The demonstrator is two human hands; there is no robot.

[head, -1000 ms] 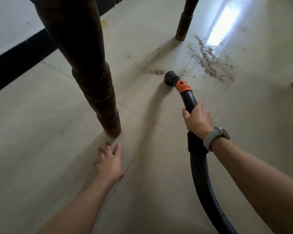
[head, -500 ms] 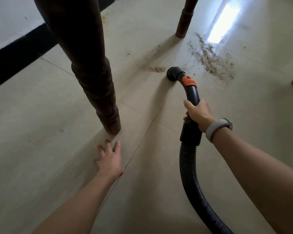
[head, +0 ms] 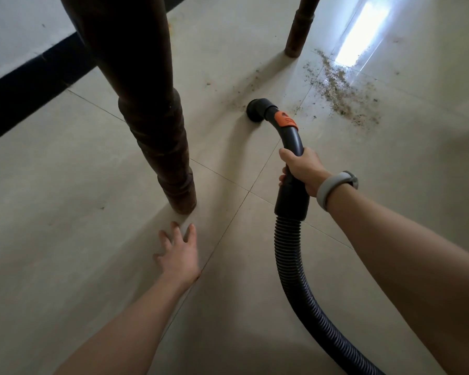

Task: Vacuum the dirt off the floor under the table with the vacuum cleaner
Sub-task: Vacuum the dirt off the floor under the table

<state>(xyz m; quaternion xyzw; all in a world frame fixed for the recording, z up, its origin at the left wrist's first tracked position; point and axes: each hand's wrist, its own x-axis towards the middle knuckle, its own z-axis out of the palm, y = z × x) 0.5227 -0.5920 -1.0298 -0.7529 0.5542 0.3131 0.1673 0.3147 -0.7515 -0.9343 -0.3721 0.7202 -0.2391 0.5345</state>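
Partway through, by the look of the floor, with the larger share of the work ahead. Black curved plastic vacuum handle pipe with an orange clip [head: 289,131] clamped in the right hand [head: 305,171], fingers wrapped round the pipe just above the wide black cuff where the ribbed black flexible hose [head: 291,263] joins. Round black nozzle mouth [head: 256,110] down at the pale beige tiled floor [head: 65,239], seemingly touching it, though contact impossible to confirm from this angle. Sitting at the near edge of a thin scatter of brown crumbs [head: 241,89] lying between the nozzle and the far dark wooden table leg [head: 298,28]. Well to the right of the nozzle, beside the bright patch of reflected light, a dense band of brown gritty dirt [head: 341,90] untouched and clearly the main job left. A few stray specks also near the far leg. Tiles nearer the camera, around the thick dark turned wooden table leg [head: 157,136], mostly free of visible dirt. Left hand [head: 178,253] flat on the tile, fingers spread apart and holding nothing, just short of that near leg, apparently bracing the body. Grey band [head: 333,185] on the right wrist.
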